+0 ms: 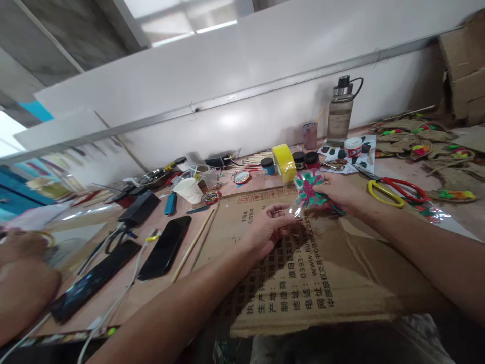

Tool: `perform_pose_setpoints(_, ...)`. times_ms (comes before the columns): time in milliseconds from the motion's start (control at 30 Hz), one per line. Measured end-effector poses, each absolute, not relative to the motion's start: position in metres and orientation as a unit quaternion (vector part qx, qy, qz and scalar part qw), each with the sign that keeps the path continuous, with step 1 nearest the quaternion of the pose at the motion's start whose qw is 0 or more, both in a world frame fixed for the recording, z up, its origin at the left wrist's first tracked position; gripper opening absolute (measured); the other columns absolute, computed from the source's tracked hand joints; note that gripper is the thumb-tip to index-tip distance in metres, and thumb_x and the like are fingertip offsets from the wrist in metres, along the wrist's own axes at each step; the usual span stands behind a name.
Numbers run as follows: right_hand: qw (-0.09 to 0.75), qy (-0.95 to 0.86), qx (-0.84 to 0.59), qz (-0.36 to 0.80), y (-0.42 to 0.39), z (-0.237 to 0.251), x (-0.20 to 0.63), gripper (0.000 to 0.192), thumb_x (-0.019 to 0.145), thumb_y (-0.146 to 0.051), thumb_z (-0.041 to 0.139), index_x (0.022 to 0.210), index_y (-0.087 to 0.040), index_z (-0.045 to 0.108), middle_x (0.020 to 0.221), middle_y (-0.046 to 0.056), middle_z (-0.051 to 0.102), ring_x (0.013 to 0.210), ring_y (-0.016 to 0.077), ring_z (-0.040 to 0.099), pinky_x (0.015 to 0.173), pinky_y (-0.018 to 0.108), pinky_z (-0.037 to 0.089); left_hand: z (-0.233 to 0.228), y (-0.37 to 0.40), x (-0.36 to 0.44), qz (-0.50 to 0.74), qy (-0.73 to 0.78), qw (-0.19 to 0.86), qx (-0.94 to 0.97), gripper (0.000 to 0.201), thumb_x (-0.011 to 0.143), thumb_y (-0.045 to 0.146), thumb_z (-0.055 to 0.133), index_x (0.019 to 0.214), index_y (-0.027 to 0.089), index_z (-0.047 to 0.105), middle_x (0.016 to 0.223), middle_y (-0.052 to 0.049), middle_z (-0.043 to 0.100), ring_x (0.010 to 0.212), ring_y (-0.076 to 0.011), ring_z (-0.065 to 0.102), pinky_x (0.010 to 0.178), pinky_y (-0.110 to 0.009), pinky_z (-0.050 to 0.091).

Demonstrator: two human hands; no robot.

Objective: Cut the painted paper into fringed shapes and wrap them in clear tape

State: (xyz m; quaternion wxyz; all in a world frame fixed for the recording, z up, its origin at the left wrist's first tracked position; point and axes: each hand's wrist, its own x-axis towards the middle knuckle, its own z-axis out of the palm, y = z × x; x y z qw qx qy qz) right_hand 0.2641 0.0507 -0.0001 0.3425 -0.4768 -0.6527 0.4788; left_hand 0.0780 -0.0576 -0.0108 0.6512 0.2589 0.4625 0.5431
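Item: small flat craft piece, pink-and-green painted, in clear plastic film (pixel 308 189), over brown cardboard sheet (pixel 303 273) on table. Right hand (pixel 341 194) pinches far edge; left hand (pixel 267 227) pinches film corner. We judge it light, flimsy (film slippery); grip edges.

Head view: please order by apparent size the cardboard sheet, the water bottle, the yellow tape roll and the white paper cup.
1. cardboard sheet
2. water bottle
3. yellow tape roll and white paper cup look alike, so they are unranked.
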Motion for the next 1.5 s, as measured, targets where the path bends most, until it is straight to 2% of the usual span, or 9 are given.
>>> perform_pose_setpoints(100, 0.321, -0.582, -0.469, 0.581, 0.045, 0.002, 0.261, 0.023, 0.072, -0.016, 0.066, 0.094, -0.023, 0.069, 0.083, 0.003, 0.075, 0.065, 0.0205, 0.07, 0.052, 0.03, 0.06, -0.012, -0.059, 0.079, 0.543, 0.459, 0.653, 0.262, 0.045, 0.052, 0.007, 0.094, 0.087, 0.013, 0.067, 0.074, 0.0, 0.067, 0.059, -0.007, 0.058, 0.049, -0.016, 0.038)
perform_pose_setpoints(167, 0.314, -0.565, -0.46, 0.608, 0.042, 0.004, 0.259, 0.028, 0.072, -0.015, 0.066, 0.098, -0.024, 0.071, 0.085, 0.003, 0.077, 0.066, 0.0208, 0.071, 0.054, 0.031, 0.06, -0.013, -0.061, 0.079, 0.54, 0.459, 0.654, 0.264, 0.044, 0.052, 0.007, 0.094, 0.087, 0.012, 0.068, 0.075, -0.001, 0.067, 0.059, -0.0067, 0.058, 0.05, -0.016, 0.04)
perform_pose_setpoints(367, 0.292, -0.546, -0.453, 0.641, 0.036, 0.009, 0.257, 0.019, 0.077, -0.012, 0.064, 0.092, -0.022, 0.071, 0.085, 0.004, 0.078, 0.067, 0.0185, 0.072, 0.055, 0.027, 0.061, -0.013, -0.065, 0.081, 0.542, 0.477, 0.638, 0.268, 0.047, 0.053, 0.005, 0.093, 0.09, 0.014, 0.066, 0.08, -0.002, 0.069, 0.064, -0.0089, 0.062, 0.055, -0.018, 0.044)
perform_pose_setpoints(500, 0.287, -0.513, -0.47, 0.659, 0.033, 0.011, 0.256, 0.013, 0.078, -0.009, 0.065, 0.085, -0.02, 0.068, 0.077, 0.004, 0.076, 0.063, 0.0174, 0.072, 0.053, 0.025, 0.062, -0.011, -0.068, 0.082, 0.544, 0.482, 0.634, 0.263, 0.052, 0.051, 0.005, 0.094, 0.089, 0.015, 0.061, 0.08, 0.0, 0.068, 0.063, -0.0086, 0.062, 0.054, -0.018, 0.044)
perform_pose_setpoints(800, 0.275, -0.494, -0.46, 0.685, 0.029, 0.011, 0.254, 0.017, 0.081, -0.002, 0.062, 0.081, -0.019, 0.067, 0.074, 0.003, 0.076, 0.06, 0.0156, 0.071, 0.05, 0.022, 0.061, -0.01, -0.071, 0.079, 0.545, 0.495, 0.629, 0.25, 0.053, 0.052, 0.005, 0.093, 0.089, 0.016, 0.058, 0.078, 0.001, 0.066, 0.061, -0.008, 0.061, 0.053, -0.017, 0.044)
perform_pose_setpoints(1100, 0.239, -0.502, -0.459, 0.693, 0.03, 0.014, 0.252, 0.015, 0.086, 0.0, 0.061, 0.088, -0.015, 0.065, 0.078, 0.006, 0.077, 0.059, 0.0131, 0.07, 0.054, 0.023, 0.063, -0.008, -0.075, 0.078, 0.543, 0.5, 0.627, 0.249, 0.049, 0.055, 0.003, 0.092, 0.088, 0.016, 0.058, 0.077, 0.002, 0.064, 0.06, -0.0069, 0.061, 0.052, -0.015, 0.046)
perform_pose_setpoints(1500, 0.229, -0.497, -0.446, 0.708, 0.033, 0.011, 0.255, 0.017, 0.091, -0.001, 0.057, 0.087, -0.015, 0.065, 0.079, 0.005, 0.077, 0.063, 0.0131, 0.072, 0.057, 0.024, 0.065, -0.008, -0.074, 0.077, 0.543, 0.501, 0.628, 0.245, 0.049, 0.054, 0.004, 0.092, 0.087, 0.016, 0.058, 0.076, 0.002, 0.065, 0.06, -0.0068, 0.061, 0.051, -0.015, 0.046)
